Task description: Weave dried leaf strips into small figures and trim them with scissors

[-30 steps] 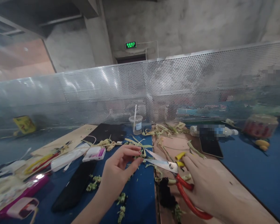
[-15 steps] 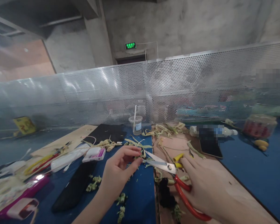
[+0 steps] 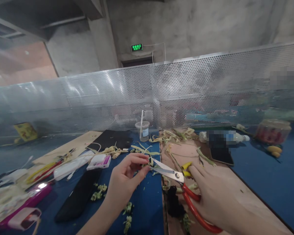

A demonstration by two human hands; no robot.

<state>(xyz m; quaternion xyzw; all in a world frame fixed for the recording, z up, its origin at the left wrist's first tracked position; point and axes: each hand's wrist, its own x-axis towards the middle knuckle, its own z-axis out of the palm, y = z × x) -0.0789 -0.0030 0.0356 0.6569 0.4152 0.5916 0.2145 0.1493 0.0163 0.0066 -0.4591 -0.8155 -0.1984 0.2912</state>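
Note:
My left hand [image 3: 129,173] pinches a small pale-green and dark plant piece [image 3: 150,161] between thumb and fingertips. My right hand [image 3: 210,189] is wrapped around scissors [image 3: 177,176] with red handles. Their silver blades are parted and reach to the plant piece at my left fingertips. Something yellow [image 3: 187,165] shows by my right fingers; I cannot make out whether it belongs to the scissors. Curled green plant bits [image 3: 98,192] lie on the blue table [image 3: 147,209] left of my left wrist. Beneath the scissors, a black clump [image 3: 173,202] rests on the brown board [image 3: 181,150].
A plastic cup [image 3: 142,131] with a straw stands ahead, before a perforated metal screen [image 3: 181,81]. Dried stalks [image 3: 177,135] are heaped at the board's far end. A phone [image 3: 221,155] and bottle [image 3: 237,138] lie right. Leftward are a black case [image 3: 75,195] and yellow-and-red pliers [image 3: 47,169].
The scissors and my right hand have shifted very slightly left. My left hand keeps its pinch on the plant piece almost in place.

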